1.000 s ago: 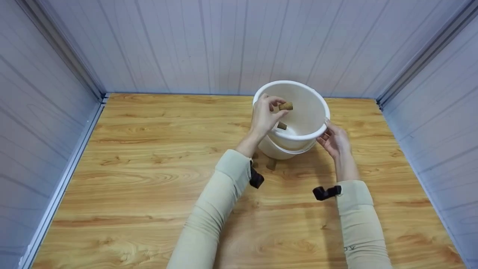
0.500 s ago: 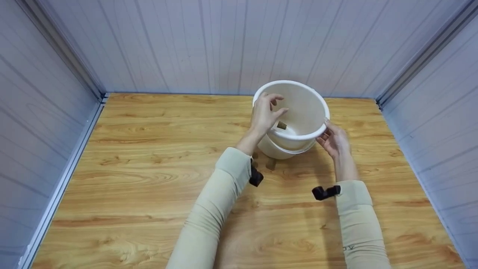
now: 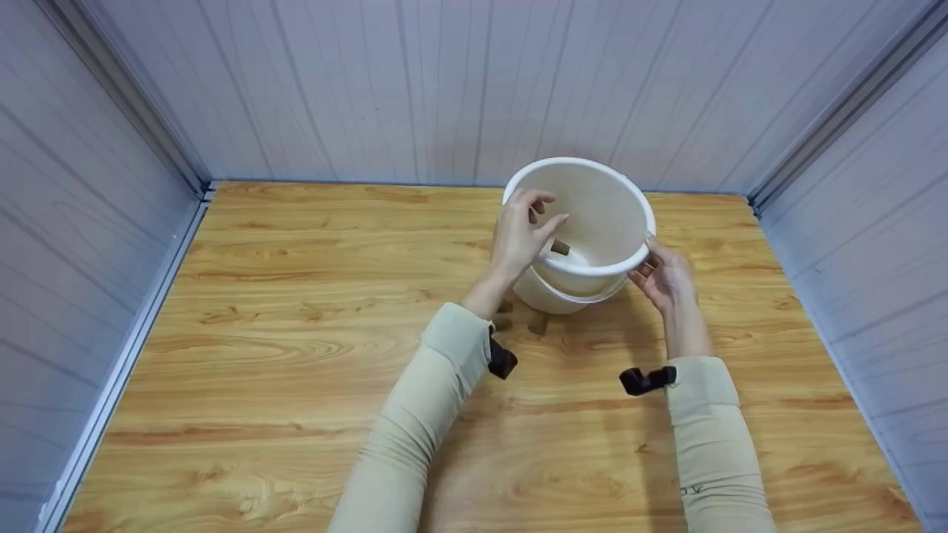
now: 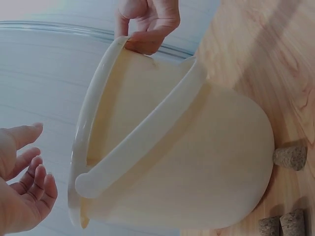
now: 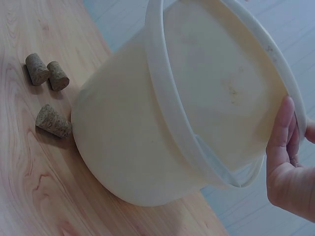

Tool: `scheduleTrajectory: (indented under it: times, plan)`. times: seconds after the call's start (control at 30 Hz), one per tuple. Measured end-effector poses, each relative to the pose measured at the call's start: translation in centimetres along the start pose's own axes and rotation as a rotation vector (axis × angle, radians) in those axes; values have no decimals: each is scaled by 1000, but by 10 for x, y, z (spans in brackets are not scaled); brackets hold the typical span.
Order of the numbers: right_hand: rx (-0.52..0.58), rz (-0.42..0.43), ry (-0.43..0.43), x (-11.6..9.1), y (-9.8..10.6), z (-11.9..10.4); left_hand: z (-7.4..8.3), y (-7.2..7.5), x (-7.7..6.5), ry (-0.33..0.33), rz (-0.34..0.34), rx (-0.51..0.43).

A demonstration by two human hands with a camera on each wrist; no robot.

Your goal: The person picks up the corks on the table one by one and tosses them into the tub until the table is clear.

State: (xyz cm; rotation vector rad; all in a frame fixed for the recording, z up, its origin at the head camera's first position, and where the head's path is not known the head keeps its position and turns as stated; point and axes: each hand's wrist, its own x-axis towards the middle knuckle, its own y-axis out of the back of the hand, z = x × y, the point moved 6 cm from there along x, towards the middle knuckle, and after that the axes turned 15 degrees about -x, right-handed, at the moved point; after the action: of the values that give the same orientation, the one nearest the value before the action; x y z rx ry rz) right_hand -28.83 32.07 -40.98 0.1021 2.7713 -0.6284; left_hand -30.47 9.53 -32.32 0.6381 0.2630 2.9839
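A white plastic bucket (image 3: 552, 292) with a handle (image 4: 147, 132) stands on the wooden surface. My left hand (image 3: 517, 238) is over its near-left rim, thumb and fingers apart with nothing between them. In the left wrist view, that same hand (image 4: 22, 191) shows bent, relaxed fingers beside the rim. On the right side, my right hand (image 3: 670, 281) pinches the bucket's rim between thumb and fingers. One cork (image 3: 561, 247) is visible on the bucket's floor; my left hand hides part of the inside. Outside, a cork (image 5: 51, 121) lies against the bucket's base.
Two more corks, one (image 5: 37, 69) close beside the other (image 5: 58, 76), are on the wood left of the bucket. Pale panel walls (image 3: 341, 89) border the wooden surface (image 3: 296, 333) at the back and both sides; the bucket stands near the back wall.
A second ago my left hand pinched a cork over the bucket; it has let go, and that cork is out of sight. The hand has since drawn slightly left. My right hand keeps its hold.
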Motion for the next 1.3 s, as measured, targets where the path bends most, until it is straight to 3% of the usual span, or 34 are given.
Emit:
scheduleTrajectory:
  times: [0.23, 0.5, 0.93, 1.3]
  plan:
    - [7, 1, 3, 0, 2, -1, -1, 7, -8, -19, 59, -30]
    - [37, -1, -1, -2, 5, -1, 3, 14, -21, -69, 104, -150]
    - [1, 11, -11, -2, 4, 1, -6, 27, -41, -43, 144, -229]
    - [4, 2, -22, 0, 1, 3, -27, 34, -58, -14, 188, -260]
